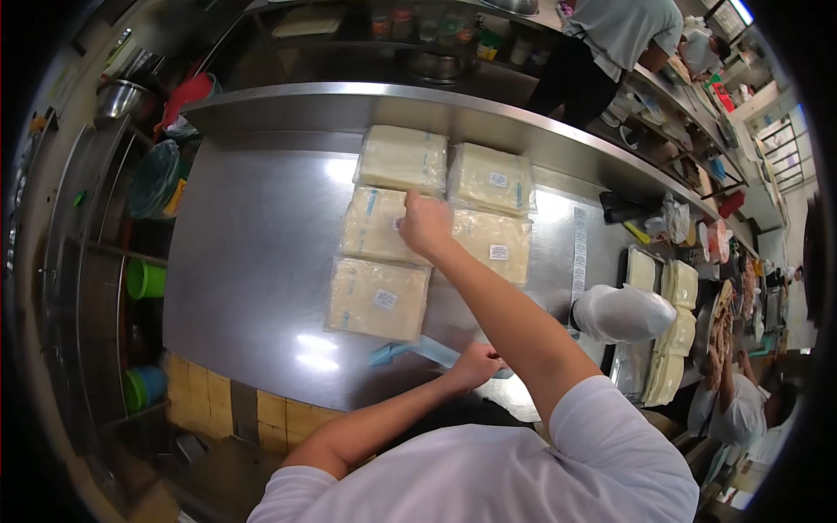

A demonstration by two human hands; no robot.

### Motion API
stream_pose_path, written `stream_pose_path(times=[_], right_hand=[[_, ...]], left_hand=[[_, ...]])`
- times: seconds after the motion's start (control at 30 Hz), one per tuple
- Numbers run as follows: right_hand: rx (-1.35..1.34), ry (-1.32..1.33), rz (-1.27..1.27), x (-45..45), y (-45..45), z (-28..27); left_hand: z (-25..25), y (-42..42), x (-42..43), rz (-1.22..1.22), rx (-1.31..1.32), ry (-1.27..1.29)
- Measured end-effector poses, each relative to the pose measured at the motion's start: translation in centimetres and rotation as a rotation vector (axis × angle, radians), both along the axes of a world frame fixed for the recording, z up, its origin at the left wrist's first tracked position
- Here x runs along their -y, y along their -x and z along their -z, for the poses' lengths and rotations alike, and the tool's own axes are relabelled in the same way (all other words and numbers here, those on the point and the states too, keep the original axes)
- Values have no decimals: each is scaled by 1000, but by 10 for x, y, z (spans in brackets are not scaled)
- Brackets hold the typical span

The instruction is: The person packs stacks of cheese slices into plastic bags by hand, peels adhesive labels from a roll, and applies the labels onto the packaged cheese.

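Observation:
Several flat packs in clear plastic lie in two columns on the steel table (244, 244). My right hand (426, 225) is over the middle pack of the left column (370, 228), fingers bent down at a label on it. White labels show on the lower left pack (375, 301), the upper right pack (491, 179) and the lower right pack (495, 248). Near the table's front edge, my left hand (475, 364) is closed beside a blue strip (427, 349); what it grips is too small to make out.
A strip of labels (579, 253) lies right of the packs, by a white plastic-wrapped bundle (621, 314). More packs (676, 322) stand at the right. A raised steel ledge (418, 100) runs behind. Other people (623, 30) work at the upper right and lower right.

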State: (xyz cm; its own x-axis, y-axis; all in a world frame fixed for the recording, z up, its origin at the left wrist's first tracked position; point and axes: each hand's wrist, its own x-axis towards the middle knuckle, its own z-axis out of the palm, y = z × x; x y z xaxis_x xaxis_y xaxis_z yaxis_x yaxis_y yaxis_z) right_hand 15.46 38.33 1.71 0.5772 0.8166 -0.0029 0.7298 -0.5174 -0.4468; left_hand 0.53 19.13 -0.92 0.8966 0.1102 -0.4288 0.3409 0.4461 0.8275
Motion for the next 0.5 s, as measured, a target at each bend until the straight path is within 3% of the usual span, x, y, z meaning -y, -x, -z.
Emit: stream_pose_path(times=[0.13,0.23,0.33,0.37,0.5], right_hand=[[247,-74,166,19,-16,1],[194,-169,234,68,-46,-2],[-49,-352,222,155,-56,-24],[-117,-306,272,188,-49,-38],[-223,-222,294,308,9,-91]], left_hand=[[-12,0,-11,173,-128,-52],[-20,0,-9,126,-163,-1],[1,1,0,11,-97,138],[-11,-1,-1,32,-141,31],[-17,-6,2,41,-123,186]])
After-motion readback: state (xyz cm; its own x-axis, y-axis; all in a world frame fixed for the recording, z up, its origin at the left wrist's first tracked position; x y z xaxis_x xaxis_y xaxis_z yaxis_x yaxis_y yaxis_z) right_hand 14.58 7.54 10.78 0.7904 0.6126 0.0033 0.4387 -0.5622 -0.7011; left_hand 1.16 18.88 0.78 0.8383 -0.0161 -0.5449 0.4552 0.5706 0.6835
